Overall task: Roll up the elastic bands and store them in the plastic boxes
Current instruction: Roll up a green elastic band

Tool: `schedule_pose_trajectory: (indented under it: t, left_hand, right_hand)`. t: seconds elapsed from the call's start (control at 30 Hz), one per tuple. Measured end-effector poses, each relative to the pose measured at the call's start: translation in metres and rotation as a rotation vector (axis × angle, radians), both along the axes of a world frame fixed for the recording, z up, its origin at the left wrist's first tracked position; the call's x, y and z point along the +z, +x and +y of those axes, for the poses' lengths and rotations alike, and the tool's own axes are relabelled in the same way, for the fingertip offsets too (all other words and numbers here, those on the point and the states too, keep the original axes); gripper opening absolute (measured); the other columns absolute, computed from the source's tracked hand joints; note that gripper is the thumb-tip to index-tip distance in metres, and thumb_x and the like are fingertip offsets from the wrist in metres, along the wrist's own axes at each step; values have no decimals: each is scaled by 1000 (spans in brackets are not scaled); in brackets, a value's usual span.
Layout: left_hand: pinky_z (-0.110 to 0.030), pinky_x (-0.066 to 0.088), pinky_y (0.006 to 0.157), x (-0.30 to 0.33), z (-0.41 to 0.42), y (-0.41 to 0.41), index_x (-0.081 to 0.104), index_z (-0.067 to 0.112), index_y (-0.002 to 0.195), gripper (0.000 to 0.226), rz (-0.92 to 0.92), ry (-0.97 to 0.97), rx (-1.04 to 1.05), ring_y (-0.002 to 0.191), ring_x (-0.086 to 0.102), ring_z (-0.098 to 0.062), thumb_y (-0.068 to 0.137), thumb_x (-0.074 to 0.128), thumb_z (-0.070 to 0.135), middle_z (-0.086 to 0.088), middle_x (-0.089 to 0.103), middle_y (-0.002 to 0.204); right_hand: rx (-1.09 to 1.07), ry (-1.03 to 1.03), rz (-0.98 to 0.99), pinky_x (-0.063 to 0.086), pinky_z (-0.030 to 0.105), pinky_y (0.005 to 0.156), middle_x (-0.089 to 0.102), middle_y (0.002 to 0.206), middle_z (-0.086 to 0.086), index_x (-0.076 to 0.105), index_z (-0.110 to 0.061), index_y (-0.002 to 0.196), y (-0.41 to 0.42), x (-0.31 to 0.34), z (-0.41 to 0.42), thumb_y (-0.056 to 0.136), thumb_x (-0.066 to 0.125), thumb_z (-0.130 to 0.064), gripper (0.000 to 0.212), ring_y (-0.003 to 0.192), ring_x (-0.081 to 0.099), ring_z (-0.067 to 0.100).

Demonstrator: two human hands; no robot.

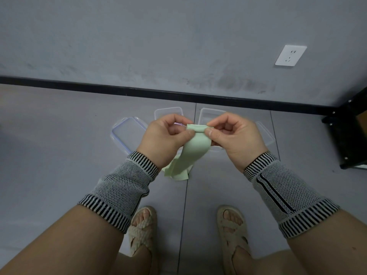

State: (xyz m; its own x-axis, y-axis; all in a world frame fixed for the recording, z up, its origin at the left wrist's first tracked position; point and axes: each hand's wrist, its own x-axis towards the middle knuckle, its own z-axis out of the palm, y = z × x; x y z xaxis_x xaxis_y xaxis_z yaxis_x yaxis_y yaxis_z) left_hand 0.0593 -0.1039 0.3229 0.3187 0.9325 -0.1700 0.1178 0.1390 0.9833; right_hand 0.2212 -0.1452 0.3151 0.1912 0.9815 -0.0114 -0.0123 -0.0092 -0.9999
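Observation:
A pale green elastic band hangs between my hands, its top end curled into a small roll. My left hand pinches the roll's left side and my right hand pinches its right side. The band's loose tail drops down to a folded heap near the floor. Behind my hands, two clear plastic boxes stand on the grey floor, partly hidden. A clear lid lies left of them and another lid lies to the right.
A grey wall with a black skirting strip runs across behind the boxes, with a white socket on it. A black metal frame stands at the right. My sandalled feet are below on the floor.

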Motion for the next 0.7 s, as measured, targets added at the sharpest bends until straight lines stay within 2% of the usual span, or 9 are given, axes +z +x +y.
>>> schedule_pose_trajectory:
  t: [0.13, 0.2, 0.27, 0.33, 0.4, 0.53, 0.7]
  left_hand:
    - [-43, 53, 78, 0, -1, 1, 64, 14, 84, 14, -56, -30, 0, 75, 63, -24, 83, 65, 0, -8, 68, 73]
    - [-43, 54, 79, 1, -1, 1, 64, 14, 83, 14, -46, 1, 1, 76, 62, -24, 83, 66, 0, -10, 67, 76]
    - [-29, 55, 68, 2, 0, 0, 63, 14, 82, 16, -37, 50, -3, 69, 62, -15, 82, 66, -2, -9, 65, 75]
    - [-15, 47, 56, 4, -1, 0, 62, 13, 81, 17, -39, 87, -2, 60, 61, -5, 81, 66, -4, -6, 64, 73]
    - [-10, 44, 53, 7, -2, 1, 61, 11, 81, 17, -52, 108, -4, 58, 60, -1, 81, 65, -6, -5, 63, 72]
    - [-9, 44, 54, 8, -2, 1, 60, 10, 83, 17, -68, 133, -24, 60, 60, 0, 82, 63, -7, -4, 63, 73]
    - [-13, 47, 54, 5, -2, 1, 61, 9, 86, 17, -94, 72, -36, 61, 64, -6, 84, 60, -7, -12, 66, 76]
  right_hand:
    - [-9, 22, -19, 59, 33, 68, 68, 67, -1, 64, -16, 74, 0, 0, -1, 78, 68, 9, 26, 66, 65, 16]
    - [-8, 31, -46, 57, 28, 67, 67, 66, -5, 64, -16, 74, 0, 1, -1, 78, 69, 9, 26, 66, 65, 12]
    - [2, 36, -54, 54, 22, 66, 67, 67, -9, 65, -16, 76, 0, 2, -2, 77, 69, 9, 26, 67, 64, 8]
    - [18, 40, -20, 53, 20, 67, 69, 72, -9, 66, -16, 81, 0, 3, -3, 77, 69, 9, 25, 71, 66, 7]
    - [22, 35, 28, 54, 23, 69, 70, 77, -8, 67, -16, 88, 0, 4, -4, 77, 70, 5, 24, 74, 67, 10]
    - [28, 13, 24, 57, 33, 67, 71, 79, 6, 69, -15, 88, 1, 2, -5, 83, 67, -4, 11, 70, 67, 17]
    - [14, 31, -12, 55, 26, 61, 72, 70, 1, 68, -14, 82, 2, 4, -5, 82, 68, 0, 14, 65, 68, 14]
